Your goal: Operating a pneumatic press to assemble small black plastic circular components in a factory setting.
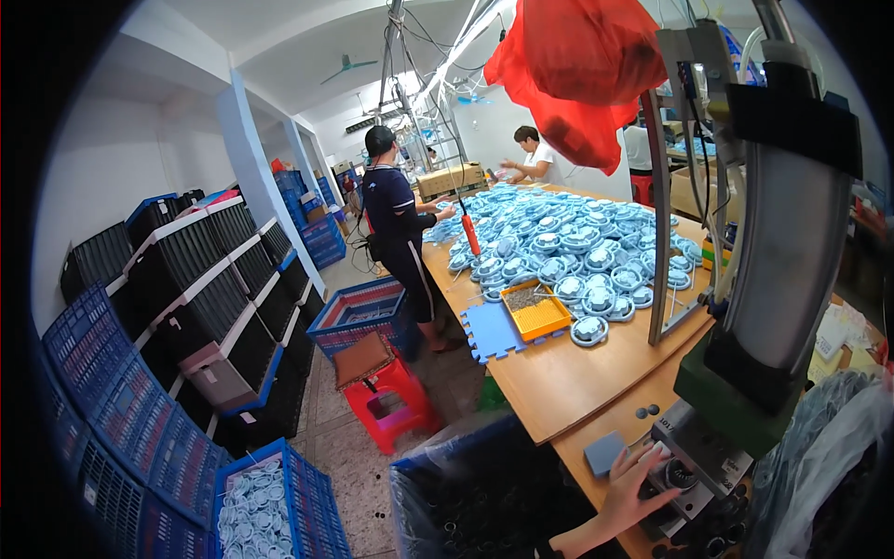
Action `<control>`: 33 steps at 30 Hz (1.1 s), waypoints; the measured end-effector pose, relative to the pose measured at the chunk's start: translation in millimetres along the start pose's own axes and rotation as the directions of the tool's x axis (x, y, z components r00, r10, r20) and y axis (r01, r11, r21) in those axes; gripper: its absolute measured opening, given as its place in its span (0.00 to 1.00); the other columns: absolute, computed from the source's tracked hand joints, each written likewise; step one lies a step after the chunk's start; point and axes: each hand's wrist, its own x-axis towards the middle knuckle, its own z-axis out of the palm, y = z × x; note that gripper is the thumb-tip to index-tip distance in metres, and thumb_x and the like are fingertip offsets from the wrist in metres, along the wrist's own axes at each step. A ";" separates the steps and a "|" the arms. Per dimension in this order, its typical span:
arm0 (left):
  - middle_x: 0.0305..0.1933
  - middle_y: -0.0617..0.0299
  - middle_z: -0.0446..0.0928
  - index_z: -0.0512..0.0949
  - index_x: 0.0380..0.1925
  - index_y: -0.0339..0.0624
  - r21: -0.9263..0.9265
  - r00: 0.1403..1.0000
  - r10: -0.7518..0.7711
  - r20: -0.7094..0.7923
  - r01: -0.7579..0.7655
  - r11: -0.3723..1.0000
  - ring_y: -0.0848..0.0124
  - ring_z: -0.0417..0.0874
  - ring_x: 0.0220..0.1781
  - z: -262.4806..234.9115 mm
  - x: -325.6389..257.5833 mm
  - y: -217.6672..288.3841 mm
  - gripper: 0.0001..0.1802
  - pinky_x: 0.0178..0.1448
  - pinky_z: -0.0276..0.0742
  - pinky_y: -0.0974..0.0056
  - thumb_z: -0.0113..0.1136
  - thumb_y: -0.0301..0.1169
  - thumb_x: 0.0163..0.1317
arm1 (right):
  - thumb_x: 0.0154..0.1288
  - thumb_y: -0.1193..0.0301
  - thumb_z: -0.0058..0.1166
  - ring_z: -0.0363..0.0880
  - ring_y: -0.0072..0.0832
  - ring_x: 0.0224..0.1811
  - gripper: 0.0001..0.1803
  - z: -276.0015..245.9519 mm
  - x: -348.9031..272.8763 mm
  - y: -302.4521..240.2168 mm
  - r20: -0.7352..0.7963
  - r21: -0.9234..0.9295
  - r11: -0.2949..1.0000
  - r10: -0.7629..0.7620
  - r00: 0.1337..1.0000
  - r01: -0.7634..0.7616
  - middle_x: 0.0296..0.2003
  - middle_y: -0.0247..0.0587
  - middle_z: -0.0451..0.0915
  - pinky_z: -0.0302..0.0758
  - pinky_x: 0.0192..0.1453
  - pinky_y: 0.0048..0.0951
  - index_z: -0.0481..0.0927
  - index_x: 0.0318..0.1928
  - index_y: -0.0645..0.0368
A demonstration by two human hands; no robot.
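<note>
My left hand (626,496) reaches in from the lower edge, its fingers apart on either side of a black round part (679,474). That part sits in a metal fixture (700,447) beneath a bench press (780,252) with a thick grey cylinder. The fingertips come close to its rim; whether they touch it I cannot tell. Just left of the fixture lies a grey-blue block (605,453), and above it are two small dark discs (647,411). Dark rings (715,546) lie below the fixture. My right hand is out of view.
Light-blue round parts (568,244) cover the wooden table (549,391), near an orange tray (537,312) and blue foam mat (489,331). A red screwdriver (470,235) and red bag (582,70) hang above. A dark lined bin (484,494), red stool (391,402) and two people stand beyond.
</note>
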 end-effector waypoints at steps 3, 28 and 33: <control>0.55 0.56 0.76 0.71 0.53 0.36 0.145 0.998 -0.014 0.065 0.005 0.989 0.59 0.74 0.60 5.1 11.3 33.0 0.33 0.68 0.50 0.38 0.72 0.40 0.50 | 0.63 0.72 0.55 0.74 0.38 0.45 0.26 -1.2 -5.4 -6.2 0.036 0.014 0.999 0.029 0.999 -0.030 0.49 0.45 0.74 0.70 0.56 0.38 0.66 0.60 0.62; 0.60 0.41 0.69 0.61 0.65 0.35 0.521 0.770 -0.638 -0.016 0.551 0.652 0.48 0.66 0.65 -124.0 -152.2 -111.4 0.48 0.67 0.60 0.50 0.73 0.44 0.46 | 0.52 0.75 0.66 0.78 0.30 0.35 0.21 186.9 38.7 -16.2 0.169 -0.207 0.962 -0.144 0.975 0.178 0.38 0.45 0.79 0.74 0.40 0.28 0.75 0.46 0.66; 0.58 0.47 0.72 0.70 0.57 0.33 0.434 0.960 -0.280 0.023 0.242 0.868 0.50 0.66 0.65 -93.1 -92.2 -104.0 0.32 0.66 0.61 0.51 0.68 0.35 0.53 | 0.53 0.73 0.65 0.75 0.26 0.27 0.17 197.2 52.0 -33.3 0.174 -0.380 0.822 -0.388 0.905 0.425 0.35 0.42 0.79 0.73 0.31 0.26 0.78 0.43 0.65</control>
